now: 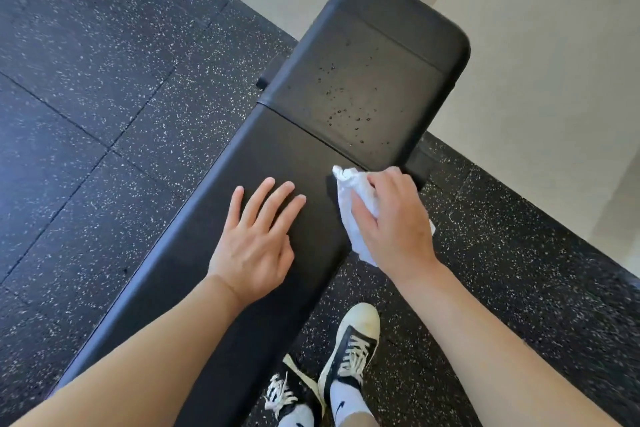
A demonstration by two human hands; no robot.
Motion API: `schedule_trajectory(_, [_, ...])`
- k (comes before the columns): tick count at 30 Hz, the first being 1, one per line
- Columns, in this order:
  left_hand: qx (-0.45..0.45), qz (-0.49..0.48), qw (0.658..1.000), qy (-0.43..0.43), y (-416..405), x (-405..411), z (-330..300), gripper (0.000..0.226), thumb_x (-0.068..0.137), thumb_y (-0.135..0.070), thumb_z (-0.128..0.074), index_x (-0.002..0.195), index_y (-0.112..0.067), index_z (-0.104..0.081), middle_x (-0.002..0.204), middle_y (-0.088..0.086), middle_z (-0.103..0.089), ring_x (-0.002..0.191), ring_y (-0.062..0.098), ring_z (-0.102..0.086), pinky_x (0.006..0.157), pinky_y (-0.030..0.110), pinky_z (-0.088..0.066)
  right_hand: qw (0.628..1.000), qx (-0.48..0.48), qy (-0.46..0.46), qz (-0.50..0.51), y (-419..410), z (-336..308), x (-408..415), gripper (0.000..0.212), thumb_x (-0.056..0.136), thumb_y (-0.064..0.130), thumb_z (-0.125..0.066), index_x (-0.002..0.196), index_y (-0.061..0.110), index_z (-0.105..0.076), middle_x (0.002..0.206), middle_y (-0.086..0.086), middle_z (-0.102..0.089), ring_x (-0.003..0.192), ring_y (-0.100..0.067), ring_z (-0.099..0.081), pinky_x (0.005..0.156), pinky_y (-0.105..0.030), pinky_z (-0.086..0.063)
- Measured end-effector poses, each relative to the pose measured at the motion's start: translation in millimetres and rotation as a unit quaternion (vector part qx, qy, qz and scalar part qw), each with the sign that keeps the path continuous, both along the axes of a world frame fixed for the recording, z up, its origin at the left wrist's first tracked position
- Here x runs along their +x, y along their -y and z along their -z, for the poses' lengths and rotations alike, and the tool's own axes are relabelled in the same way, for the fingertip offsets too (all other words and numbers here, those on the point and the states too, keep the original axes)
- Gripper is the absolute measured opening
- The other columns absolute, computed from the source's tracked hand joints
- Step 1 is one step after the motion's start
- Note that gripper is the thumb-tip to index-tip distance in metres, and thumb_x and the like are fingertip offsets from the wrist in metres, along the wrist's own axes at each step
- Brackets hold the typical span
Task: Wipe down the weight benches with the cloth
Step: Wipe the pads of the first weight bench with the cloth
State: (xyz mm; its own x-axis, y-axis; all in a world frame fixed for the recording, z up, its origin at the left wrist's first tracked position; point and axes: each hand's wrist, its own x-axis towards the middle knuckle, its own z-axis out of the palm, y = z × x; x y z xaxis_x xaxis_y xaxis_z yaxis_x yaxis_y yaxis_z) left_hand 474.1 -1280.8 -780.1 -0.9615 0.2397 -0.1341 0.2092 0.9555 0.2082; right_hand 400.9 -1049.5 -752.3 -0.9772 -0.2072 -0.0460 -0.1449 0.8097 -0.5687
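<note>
The person stands at the side of a black weight bench [277,156], which runs diagonally across the speckled rubber floor [86,80] toward a pale wall [536,62]. The right hand [394,218] grasps a bunched white cloth [356,198] at the bench's right edge, just short of the seam between the long pad and the shorter far pad. The left hand [256,239] lies released, fingers straight, flat on the long pad near its middle. Droplets [346,104] bead on the far pad, so that section looks not yet wiped. Since the cloth overhangs the edge, a stroke started here could slip off the side, and a small crumpled wad may only smear the liquid or miss the far corners.
</note>
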Motion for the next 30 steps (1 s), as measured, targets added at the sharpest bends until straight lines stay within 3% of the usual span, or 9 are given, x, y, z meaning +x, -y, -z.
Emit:
schedule_trajectory(4, [0.02, -0.004, 0.999, -0.042, 0.2, 1.2, 11.7, 0.069, 0.086, -0.025, -0.054, 0.155, -0.022, -0.047, 0.165, 0.005, -0.038, 0.157, 0.034, -0.03, 0.125, 0.065, -0.02, 0.998, -0.053, -0.024, -0.009, 3.3, 4.2, -22.4, 0.014, 0.097, 0.023, -0.064, 0.104, 0.011, -0.063, 0.103, -0.001, -0.058, 0.092, -0.023, -0.049, 0.079, -0.031, -0.043])
schedule_trajectory(8, [0.027, -0.008, 0.999, -0.045, 0.6, -0.1, 12.6, 0.066, 0.087, -0.026, -0.05, 0.153, -0.018, -0.051, 0.164, 0.008, -0.04, 0.156, 0.036, -0.032, 0.126, 0.065, -0.019, 0.996, -0.062, -0.056, -0.031, 35.6, 17.6, -27.5, 0.021, 0.096, 0.026, -0.062, 0.099, 0.007, -0.071, 0.1, -0.007, -0.065, 0.085, -0.029, -0.054, 0.071, -0.041, -0.049])
schedule_trajectory(13, [0.027, -0.005, 0.999, -0.043, 0.4, 0.4, 14.0, 0.067, 0.087, -0.025, -0.049, 0.154, -0.018, -0.047, 0.161, 0.011, -0.042, 0.155, 0.039, -0.032, 0.125, 0.066, -0.019, 0.995, -0.056, -0.083, 0.017, 66.5, 29.8, -31.4, 0.014, 0.092, 0.025, -0.071, 0.093, 0.011, -0.072, 0.096, -0.005, -0.066, 0.084, -0.027, -0.056, 0.068, -0.041, -0.049])
schedule_trajectory(19, [0.031, -0.005, 0.998, -0.046, -1.3, -0.2, 15.6, 0.066, 0.088, -0.026, -0.047, 0.153, -0.018, -0.046, 0.162, 0.011, -0.04, 0.154, 0.039, -0.032, 0.124, 0.066, -0.019, 0.985, -0.083, -0.152, 0.028, 54.9, 35.2, -20.8, 0.008, 0.094, 0.019, -0.059, 0.096, 0.016, -0.066, 0.088, -0.006, -0.063, 0.077, -0.028, -0.051, 0.065, -0.04, -0.049])
schedule_trajectory(26, [0.032, -0.018, 0.998, -0.049, -2.0, 1.6, 15.3, 0.064, 0.089, -0.026, -0.044, 0.153, -0.02, -0.046, 0.164, 0.005, -0.037, 0.156, 0.034, -0.028, 0.128, 0.06, -0.016, 0.974, -0.12, -0.134, 0.137, 34.5, 47.1, 52.4, 0.02, 0.094, 0.015, -0.064, 0.112, 0.02, -0.058, 0.106, 0.0, -0.055, 0.085, -0.026, -0.045, 0.075, -0.035, -0.046])
schedule_trajectory(30, [0.037, -0.019, 0.998, -0.055, -2.2, 3.0, 16.7, 0.064, 0.089, -0.026, -0.043, 0.153, -0.021, -0.046, 0.164, 0.004, -0.038, 0.156, 0.033, -0.028, 0.127, 0.061, -0.018, 0.946, -0.187, -0.098, 0.246, 57.3, 56.4, 100.6, 0.019, 0.094, 0.014, -0.065, 0.11, 0.017, -0.056, 0.111, 0.003, -0.055, 0.094, -0.022, -0.048, 0.085, -0.034, -0.044])
